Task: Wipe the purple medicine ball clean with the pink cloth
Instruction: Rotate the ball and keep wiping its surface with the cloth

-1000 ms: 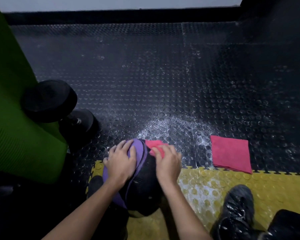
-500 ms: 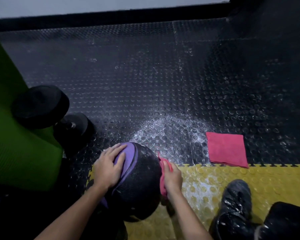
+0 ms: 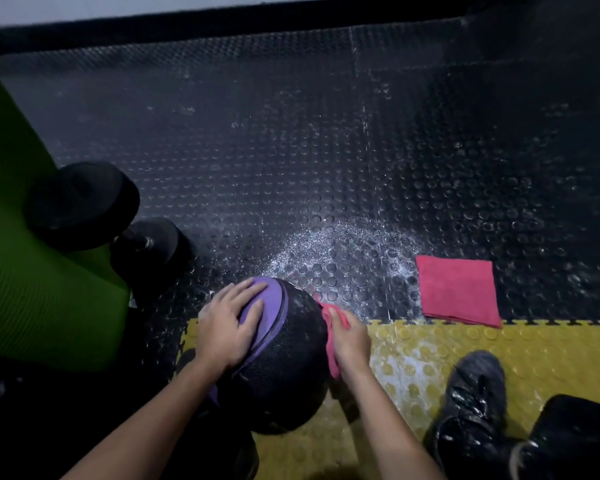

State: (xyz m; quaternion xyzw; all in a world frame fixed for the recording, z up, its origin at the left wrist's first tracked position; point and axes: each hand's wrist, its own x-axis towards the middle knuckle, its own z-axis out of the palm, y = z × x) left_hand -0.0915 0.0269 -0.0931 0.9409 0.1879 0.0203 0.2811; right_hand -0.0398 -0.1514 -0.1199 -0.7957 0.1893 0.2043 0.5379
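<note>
Medicine ball point(image 3: 284, 362) sits centre-near, on the far-left corner of the interlocking mat point(image 3: 551, 355), which runs off to the right along the near edge of the studded floor point(image 3: 291, 150). Left hand point(image 3: 225, 327) lies flat on the ball's upper left; right hand point(image 3: 350, 341) holds the cloth point(image 3: 331, 355) against its right side. Speckled patch point(image 3: 340, 244) on the floor just behind the ball. Folded cloth point(image 3: 459, 294) lies right of the ball, well apart, its near edge overlapping the mat seam. Shoe point(image 3: 471, 400) on the mat, near right. Dumbbell point(image 3: 84, 202) far left of the ball, resting against the ribbed mat point(image 3: 32, 306) at the left edge.
</note>
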